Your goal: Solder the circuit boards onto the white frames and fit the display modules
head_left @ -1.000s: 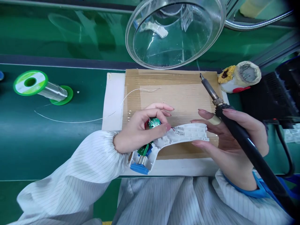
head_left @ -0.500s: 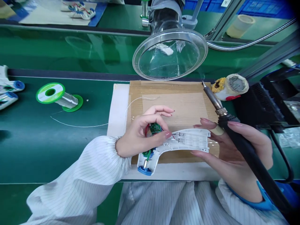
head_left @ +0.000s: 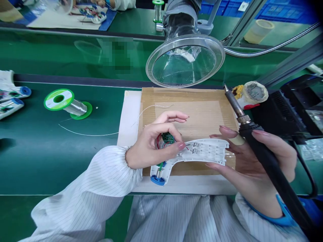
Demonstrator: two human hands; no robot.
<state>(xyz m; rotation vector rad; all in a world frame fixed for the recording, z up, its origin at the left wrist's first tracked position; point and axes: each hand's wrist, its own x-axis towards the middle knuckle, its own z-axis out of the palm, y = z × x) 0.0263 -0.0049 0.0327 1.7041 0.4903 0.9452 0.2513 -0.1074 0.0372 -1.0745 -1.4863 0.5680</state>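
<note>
A green workbench (head_left: 35,148) is spread across the scene, its near middle covered by a white board (head_left: 128,117) topped with cardboard (head_left: 202,114). Beyond the cardboard's far edge a clear hood (head_left: 185,65) is hung. On the right, a soldering iron (head_left: 270,158) is gripped between the fingers of the half-curled right hand (head_left: 248,164), its tip pointed to the far side. By that hand's thumb and a fingertip, the right end of a white shell (head_left: 209,151) is also steadied over the cardboard. The shell's left part is covered by the left hand (head_left: 153,144), whose thumb and forefinger are pinched together at thin wires (head_left: 187,148), the other fingers being loosely extended. A solder spool (head_left: 75,106) is laid on the left. Beneath the left hand, a small circuit board (head_left: 167,137) is partly hidden.
</note>
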